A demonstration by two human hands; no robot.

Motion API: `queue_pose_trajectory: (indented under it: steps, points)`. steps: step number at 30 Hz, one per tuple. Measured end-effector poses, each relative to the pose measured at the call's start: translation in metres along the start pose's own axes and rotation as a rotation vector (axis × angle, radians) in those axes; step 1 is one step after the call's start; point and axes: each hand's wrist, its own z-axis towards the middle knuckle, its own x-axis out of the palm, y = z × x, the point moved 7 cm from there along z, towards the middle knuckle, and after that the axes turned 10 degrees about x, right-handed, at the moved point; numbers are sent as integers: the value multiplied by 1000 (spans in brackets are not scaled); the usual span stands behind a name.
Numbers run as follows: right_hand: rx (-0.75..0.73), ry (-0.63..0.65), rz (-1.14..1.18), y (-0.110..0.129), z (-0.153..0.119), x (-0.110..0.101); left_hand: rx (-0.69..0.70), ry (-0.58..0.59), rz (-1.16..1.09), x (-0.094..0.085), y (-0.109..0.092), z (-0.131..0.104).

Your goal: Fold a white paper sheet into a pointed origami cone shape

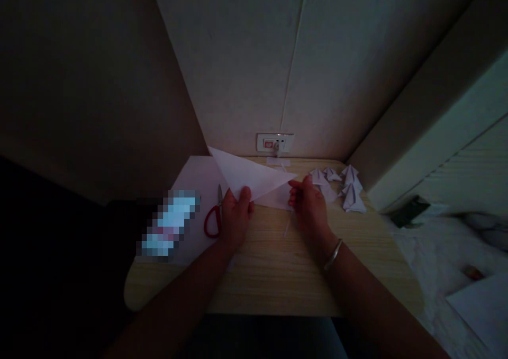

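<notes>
A white sheet folded into a triangle (250, 176) is raised above the wooden table (273, 274). My left hand (237, 216) grips its lower left edge, thumb on top. At the sheet's right tip is my right hand (308, 205), its fingers curled close to the point; whether they pinch it is hard to tell. Red-handled scissors (212, 222) lie just left of my left hand, partly covered by it. Under them is a large white paper (190, 176). Several small folded paper figures (352, 189) stand to the right of my right hand.
A lit, blurred phone (170, 226) rests on the left side of the table. A socket (274, 143) is on the wall behind. Thin paper strips (288, 224) lie near my right hand. Past the table's right edge are a dark green item (410, 211) and white paper (482, 308).
</notes>
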Motion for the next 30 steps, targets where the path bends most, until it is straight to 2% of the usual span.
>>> queue_pose_trajectory:
  steps: [3,5,11,17,21,23,24,28,30]
  points:
    - [28,282,-330,-18,-13,30,0,70,64,6,0,-3]
    - [42,337,-429,-26,-20,36,-9,126,86,10,2,-5]
    - [40,254,-390,-21,-16,26,-28,173,40,18,1,-10]
    - [-45,82,-152,-3,-6,10,-83,148,26,18,2,-10]
    - [-118,-90,68,11,-3,-8,-63,61,-30,10,2,-4]
    - [-138,-111,64,12,-5,-9,-49,33,-47,8,2,-3]
    - [-121,-76,-9,9,-6,-5,-46,38,-48,8,2,-3]
    - [68,274,-421,-22,-19,32,-65,166,11,19,3,-7]
    - [77,365,-426,-27,-24,41,-82,232,49,23,3,-10]
